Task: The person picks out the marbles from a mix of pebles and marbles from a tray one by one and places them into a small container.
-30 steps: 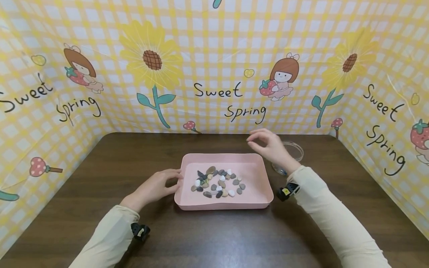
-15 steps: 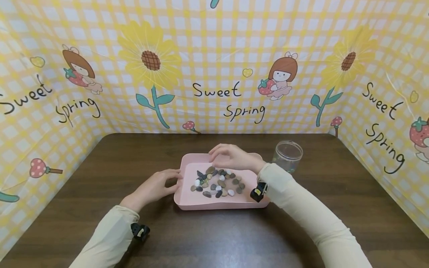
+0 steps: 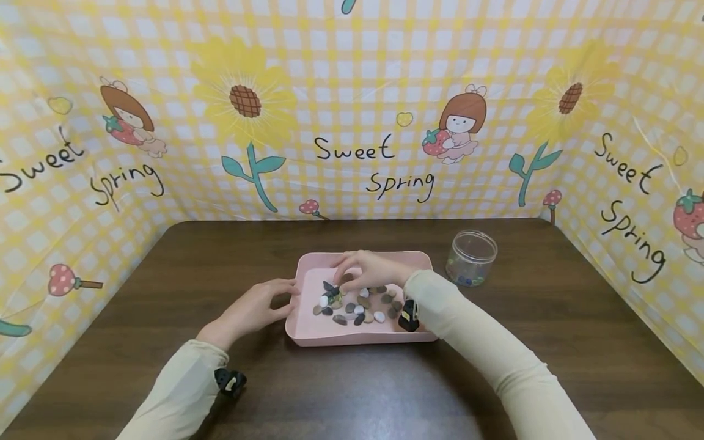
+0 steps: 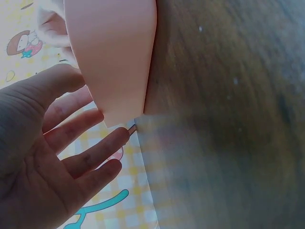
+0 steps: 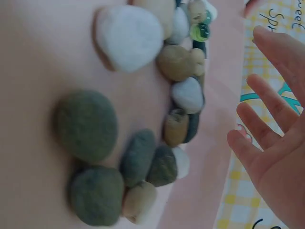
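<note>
A pink tray (image 3: 363, 337) holds many small pebbles (image 3: 360, 308) in white, grey, tan and dark tones. My left hand (image 3: 255, 308) rests its fingertips at the tray's left rim, fingers loosely spread, as the left wrist view also shows. My right hand (image 3: 371, 272) reaches low over the back of the pebbles, with thumb and index finger apart and pointing down beside the dark stones. In the right wrist view the other fingers (image 5: 267, 109) extend above the tray. A green glass marble (image 5: 200, 32) lies among the pebbles there, near the hand.
A clear jar (image 3: 471, 256) without a lid stands right of the tray, with several blue and green marbles at its bottom. The dark wooden table (image 3: 341, 391) meets a yellow checked cloth (image 3: 352, 79) at the back and sides.
My right hand has come from beside the jar, leftward across the tray, and down to the pebbles, uncovering the jar. The left hand stays at the tray's rim.
</note>
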Motion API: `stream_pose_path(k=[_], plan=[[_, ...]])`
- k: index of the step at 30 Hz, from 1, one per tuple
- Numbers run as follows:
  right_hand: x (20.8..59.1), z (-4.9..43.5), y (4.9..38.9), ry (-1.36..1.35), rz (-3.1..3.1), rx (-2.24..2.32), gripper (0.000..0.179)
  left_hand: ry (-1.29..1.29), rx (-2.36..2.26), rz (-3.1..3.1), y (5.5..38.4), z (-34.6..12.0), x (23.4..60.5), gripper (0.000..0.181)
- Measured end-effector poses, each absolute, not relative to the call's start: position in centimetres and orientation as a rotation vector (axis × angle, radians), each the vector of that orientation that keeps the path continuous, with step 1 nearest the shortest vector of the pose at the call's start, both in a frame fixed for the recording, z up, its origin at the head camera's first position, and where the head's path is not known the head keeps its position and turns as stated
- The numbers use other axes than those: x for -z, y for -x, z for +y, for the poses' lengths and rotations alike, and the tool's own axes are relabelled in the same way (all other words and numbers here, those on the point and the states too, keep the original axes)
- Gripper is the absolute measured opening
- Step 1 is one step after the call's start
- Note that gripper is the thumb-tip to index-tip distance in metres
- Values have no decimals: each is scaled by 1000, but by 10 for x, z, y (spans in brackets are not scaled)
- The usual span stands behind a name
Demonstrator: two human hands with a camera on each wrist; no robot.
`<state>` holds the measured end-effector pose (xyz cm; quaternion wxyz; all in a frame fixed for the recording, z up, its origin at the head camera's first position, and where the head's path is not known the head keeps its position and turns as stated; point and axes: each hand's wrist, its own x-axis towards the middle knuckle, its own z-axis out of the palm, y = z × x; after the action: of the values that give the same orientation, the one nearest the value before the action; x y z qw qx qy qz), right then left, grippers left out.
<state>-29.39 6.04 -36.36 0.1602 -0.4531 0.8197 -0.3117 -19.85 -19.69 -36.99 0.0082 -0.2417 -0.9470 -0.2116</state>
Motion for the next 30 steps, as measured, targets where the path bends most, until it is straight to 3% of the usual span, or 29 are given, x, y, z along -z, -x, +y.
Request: stream_pose_path(k=[16,30], plan=[[384,49,295,1243,2393,694,14,746,679,-2956,199,-197,371,28],[369,59,296,1239,2369,844,14,737,691,-2958,198,-196,370,28]])
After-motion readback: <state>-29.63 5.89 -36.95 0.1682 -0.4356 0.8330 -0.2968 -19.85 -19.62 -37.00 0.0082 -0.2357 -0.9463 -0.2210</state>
